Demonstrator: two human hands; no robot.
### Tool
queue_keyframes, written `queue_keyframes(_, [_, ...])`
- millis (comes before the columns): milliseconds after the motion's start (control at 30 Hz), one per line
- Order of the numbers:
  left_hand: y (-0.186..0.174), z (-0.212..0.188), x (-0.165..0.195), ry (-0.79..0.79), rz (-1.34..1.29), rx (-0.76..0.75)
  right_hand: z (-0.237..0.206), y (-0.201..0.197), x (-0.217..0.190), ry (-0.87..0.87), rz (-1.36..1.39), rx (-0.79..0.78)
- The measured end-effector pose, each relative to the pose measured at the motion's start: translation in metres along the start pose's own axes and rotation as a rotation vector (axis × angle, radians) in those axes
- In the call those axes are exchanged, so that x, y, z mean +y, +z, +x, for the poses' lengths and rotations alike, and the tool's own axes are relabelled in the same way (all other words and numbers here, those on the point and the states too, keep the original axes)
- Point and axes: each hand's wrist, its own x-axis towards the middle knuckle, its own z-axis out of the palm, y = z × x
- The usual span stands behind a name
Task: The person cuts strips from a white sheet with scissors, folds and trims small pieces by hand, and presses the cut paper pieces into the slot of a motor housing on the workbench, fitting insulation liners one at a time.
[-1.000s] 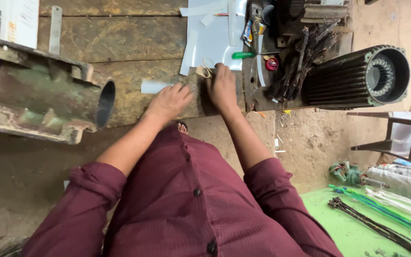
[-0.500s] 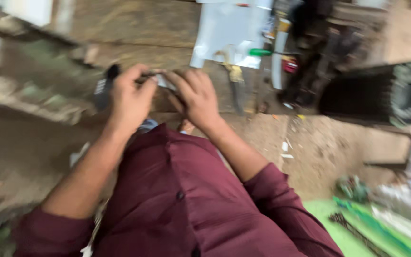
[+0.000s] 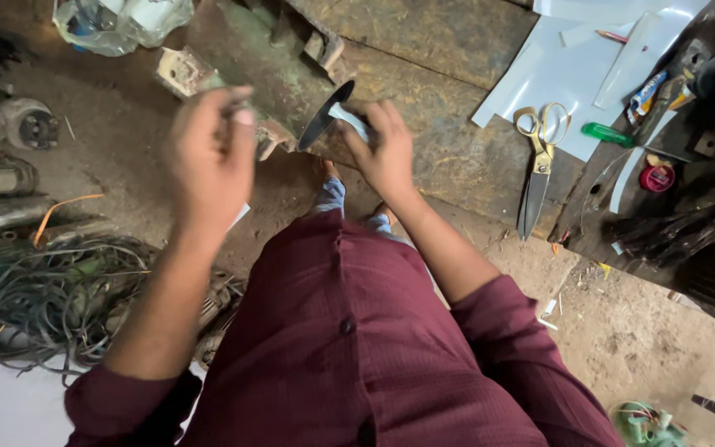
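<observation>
The small pale grey rolled strip (image 3: 347, 121) is gripped in the right hand (image 3: 384, 153), fingers curled shut around it, directly in front of the dark open end of the rusty green metal motor housing (image 3: 291, 79). The strip's free end points toward that opening. The left hand (image 3: 208, 161) is raised above the dirt floor (image 3: 109, 157), fingers loosely bent with thumb and forefinger pinched together; whether anything is held between them cannot be told because of blur. The housing lies on the worn wooden desk (image 3: 448, 116). Farther right on the desk lie a white plastic sheet (image 3: 577, 70) and yellow-handled scissors (image 3: 538, 161), partly overlapping the sheet. A green-handled screwdriver (image 3: 610, 134) lies just beside them. A tangle of dark wires (image 3: 51, 298) lies on the floor at left.
</observation>
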Motion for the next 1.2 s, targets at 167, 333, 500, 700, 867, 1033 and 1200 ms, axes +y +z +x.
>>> queue_keyframes(167, [-0.015, -0.017, -0.026, -0.122, -0.082, -0.028, 0.004, 0.046, 0.024, 0.04, -0.039, 0.022])
queue_keyframes(333, [-0.022, -0.035, -0.053, -0.168, -0.034, -0.011, -0.007, 0.072, 0.035, 0.152, 0.079, 0.026])
queue_keyframes(500, [-0.031, -0.044, -0.077, -0.26, -0.092, 0.011, -0.018, 0.101, 0.037, 0.481, 0.364, 0.004])
queue_keyframes(700, [-0.036, -0.047, -0.096, -0.271, -0.118, 0.01, -0.024, 0.112, 0.044, 0.251, 0.155, 0.085])
queue_keyframes(867, [-0.035, -0.045, -0.098, -0.249, -0.018, -0.009, -0.011, 0.115, 0.062, 0.477, 0.328, -0.032])
queue_keyframes(1033, [-0.034, -0.045, -0.1, -0.271, -0.062, -0.012, 0.006, 0.114, 0.055, 0.682, 0.587, -0.062])
queue_keyframes(1200, [-0.04, -0.047, -0.112, -0.265, -0.119, 0.006, -0.005, 0.058, 0.036, 0.177, 0.225, -0.11])
